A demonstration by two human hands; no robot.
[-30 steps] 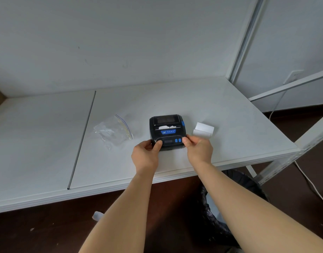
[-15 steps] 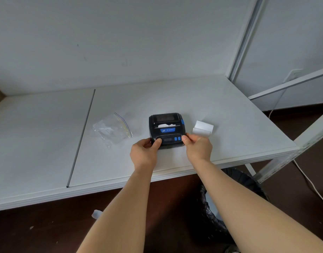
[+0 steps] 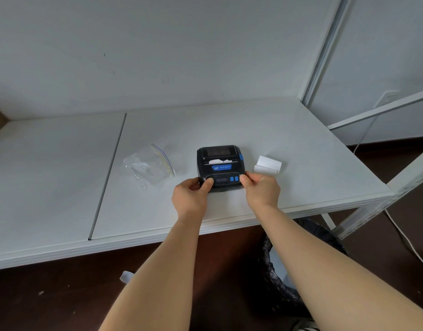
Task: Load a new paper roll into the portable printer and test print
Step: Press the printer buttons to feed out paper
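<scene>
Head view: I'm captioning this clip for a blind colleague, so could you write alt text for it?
Two bare hands grip the near end of a small black portable printer on a white table, left hand with its thumb on the front panel, right hand at the right corner. Torn white paper shows at the slot. A white paper strip lies right, a clear zip bag left.

1 head-worn view looks forward and down, fairly near, over the white surface (image 3: 277,139) toward the wall (image 3: 158,44).
</scene>
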